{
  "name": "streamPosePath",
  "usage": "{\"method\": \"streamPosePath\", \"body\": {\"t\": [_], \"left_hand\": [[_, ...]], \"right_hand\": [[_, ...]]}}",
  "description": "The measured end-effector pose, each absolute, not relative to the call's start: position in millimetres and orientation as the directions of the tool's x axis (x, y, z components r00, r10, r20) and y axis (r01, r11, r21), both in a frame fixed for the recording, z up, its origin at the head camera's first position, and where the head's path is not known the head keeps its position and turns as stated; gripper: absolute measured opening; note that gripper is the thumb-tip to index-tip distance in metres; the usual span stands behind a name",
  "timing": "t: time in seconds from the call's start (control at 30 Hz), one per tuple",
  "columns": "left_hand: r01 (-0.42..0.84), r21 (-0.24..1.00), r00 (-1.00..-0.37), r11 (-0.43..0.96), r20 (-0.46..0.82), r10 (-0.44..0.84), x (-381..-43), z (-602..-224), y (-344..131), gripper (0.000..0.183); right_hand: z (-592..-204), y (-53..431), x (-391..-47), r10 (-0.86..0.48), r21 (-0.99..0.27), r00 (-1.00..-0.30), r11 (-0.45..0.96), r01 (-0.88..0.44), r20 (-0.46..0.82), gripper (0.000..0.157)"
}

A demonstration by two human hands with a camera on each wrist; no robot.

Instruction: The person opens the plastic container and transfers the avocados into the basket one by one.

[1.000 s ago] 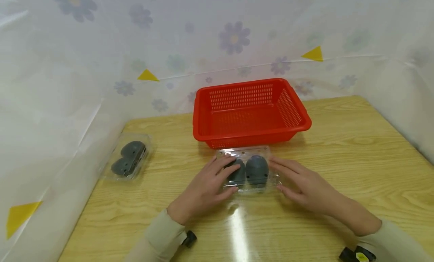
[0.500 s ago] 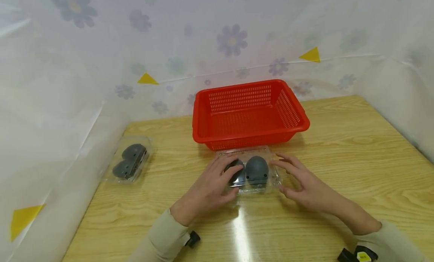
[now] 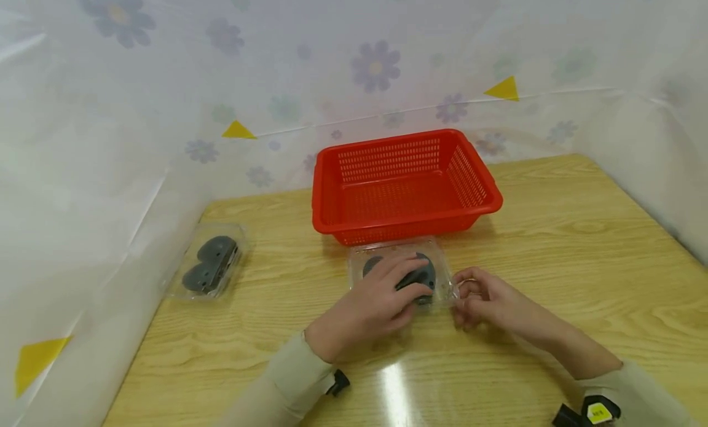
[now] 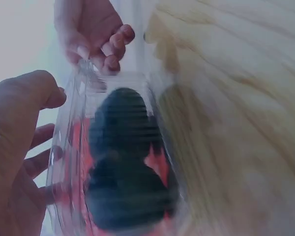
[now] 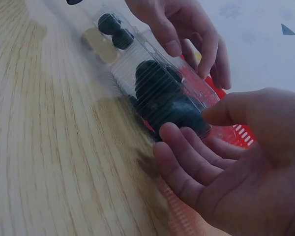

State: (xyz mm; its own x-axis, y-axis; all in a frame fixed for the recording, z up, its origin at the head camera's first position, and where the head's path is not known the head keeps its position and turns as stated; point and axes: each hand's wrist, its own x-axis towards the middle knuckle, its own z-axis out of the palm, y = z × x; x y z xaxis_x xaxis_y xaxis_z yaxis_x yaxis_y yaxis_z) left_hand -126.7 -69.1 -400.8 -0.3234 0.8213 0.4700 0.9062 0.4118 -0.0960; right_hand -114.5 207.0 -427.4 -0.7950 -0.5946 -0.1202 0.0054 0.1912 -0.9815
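Observation:
A clear plastic clamshell box (image 3: 356,264) holding two dark, rounded, egg-shaped items (image 4: 123,191) lies on the table in front of the red basket (image 3: 406,221). My left hand (image 3: 378,301) lies over its top from the near side, fingers spread across the lid and partly hiding the dark items. In the left wrist view its thumb is near the box's rim. My right hand (image 3: 492,301) is at the box's right end, fingers curled and thumb pinching its edge. How far the fingers reach under that edge is hard to see.
A second clear box (image 3: 207,261) with two similar dark items lies at the table's left side. The red slotted basket stands behind the box in hand. A pale flowered sheet (image 3: 310,58) with yellow triangles surrounds the wooden table (image 3: 581,242).
My left hand has slid right across the box lid. The right hand has lowered slightly, and its spread fingers have curled in at the box's right end.

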Motion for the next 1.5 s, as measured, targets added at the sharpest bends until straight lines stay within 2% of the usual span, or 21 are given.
{"method": "streamPosePath", "body": {"t": [0.07,0.17,0.4,0.73,0.93,1.13,1.37,1.5], "left_hand": [[0.908,-0.096,-0.321,0.407,0.465,0.825,-128,-399,-63,0.024],[0.904,-0.101,-0.332,0.416,0.45,0.829,-129,-398,-54,0.023],[0.849,-0.205,-0.361,0.488,0.451,0.817,-127,-400,-39,0.02],[0.717,-0.418,-0.293,0.558,0.546,0.785,-115,-405,-41,0.013],[0.623,-0.525,-0.227,0.58,0.589,0.776,-109,-412,-34,0.03],[0.601,-0.526,-0.259,0.602,0.584,0.77,-105,-417,-31,0.035],[0.577,-0.469,-0.395,0.669,0.557,0.731,-94,-411,-40,0.03],[0.553,-0.483,-0.406,0.679,0.556,0.726,-91,-409,-43,0.032]], "right_hand": [[-428,209,-115,-0.631,-0.982,-0.763,0.185,0.027,-0.14,0.033],[-429,211,-116,-0.666,-0.983,-0.728,0.171,0.065,-0.164,0.032],[-434,213,-118,-0.677,-0.98,-0.71,0.09,0.178,-0.191,0.027],[-438,209,-119,-0.66,-0.983,-0.731,0.068,0.173,-0.175,0.018],[-439,211,-117,-0.656,-0.985,-0.739,0.038,0.169,-0.152,0.016],[-443,209,-117,-0.648,-0.983,-0.746,0.022,0.184,-0.154,0.015],[-444,209,-118,-0.637,-0.981,-0.754,0.016,0.193,-0.159,0.012],[-444,209,-118,-0.637,-0.979,-0.753,0.017,0.202,-0.167,0.012]]}}
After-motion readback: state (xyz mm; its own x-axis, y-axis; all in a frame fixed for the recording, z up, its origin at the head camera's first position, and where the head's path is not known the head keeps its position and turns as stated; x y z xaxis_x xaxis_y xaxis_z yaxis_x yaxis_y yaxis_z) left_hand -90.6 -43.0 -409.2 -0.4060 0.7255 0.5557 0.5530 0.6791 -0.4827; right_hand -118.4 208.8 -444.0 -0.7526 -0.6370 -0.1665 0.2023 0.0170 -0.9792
